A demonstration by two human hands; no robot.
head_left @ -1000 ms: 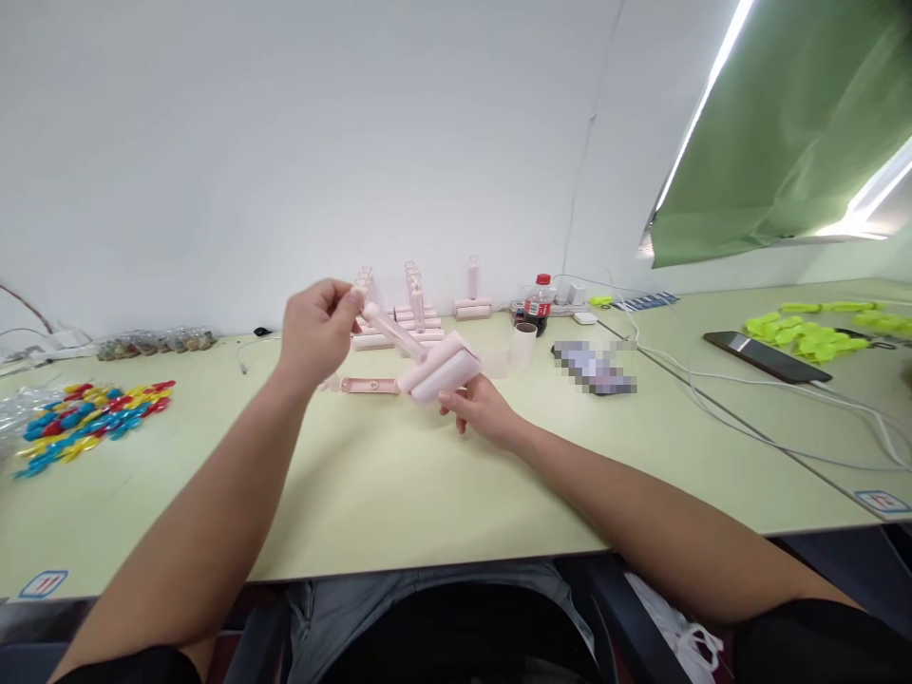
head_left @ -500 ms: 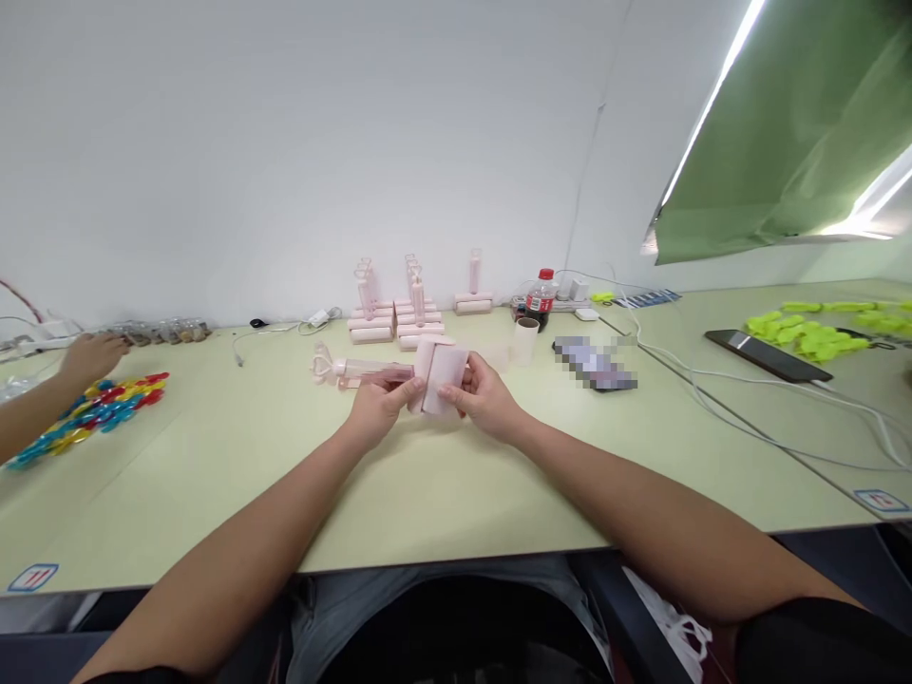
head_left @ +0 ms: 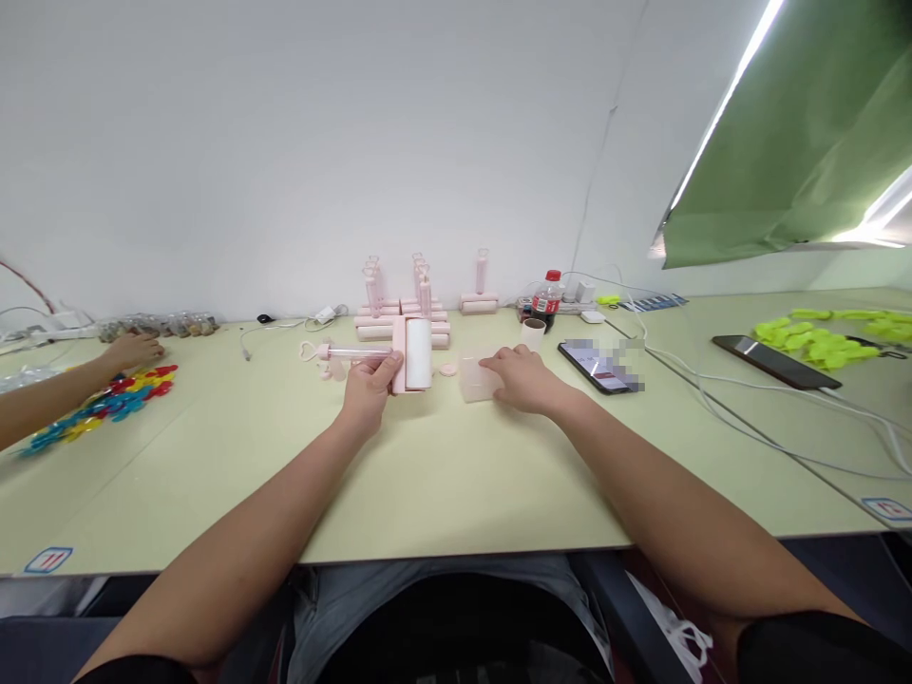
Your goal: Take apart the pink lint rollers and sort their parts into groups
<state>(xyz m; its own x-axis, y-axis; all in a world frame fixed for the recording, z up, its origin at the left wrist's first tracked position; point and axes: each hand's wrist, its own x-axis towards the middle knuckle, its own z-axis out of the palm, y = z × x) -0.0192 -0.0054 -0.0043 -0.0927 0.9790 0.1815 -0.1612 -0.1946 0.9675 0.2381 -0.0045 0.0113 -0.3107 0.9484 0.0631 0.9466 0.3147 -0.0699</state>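
Observation:
My left hand [head_left: 369,389] is closed around a pink lint roller [head_left: 399,353] where its clear handle meets the head. The roller's white sheet roll [head_left: 419,351] faces up and its handle points left, ending in a heart-shaped loop. My right hand [head_left: 523,377] has its fingers curled over the right edge of a translucent plastic cover [head_left: 476,380] on the table. Between the two hands lies a small round pink cap [head_left: 447,370]. Just beyond my right hand stands a cardboard tube [head_left: 532,332]. Small pink pieces [head_left: 332,369] lie partly hidden below the handle.
Several pink lint rollers [head_left: 403,328] stand along the wall, with another [head_left: 480,302] to their right. A cola bottle [head_left: 546,302], a phone [head_left: 599,369] and white cables lie to the right. At left, another person's hand [head_left: 135,350] is above colourful plastic pieces [head_left: 106,404].
My right hand has let go of the lint roller and moved right to the translucent cover. My left hand still holds the roller, whose white roll now faces up.

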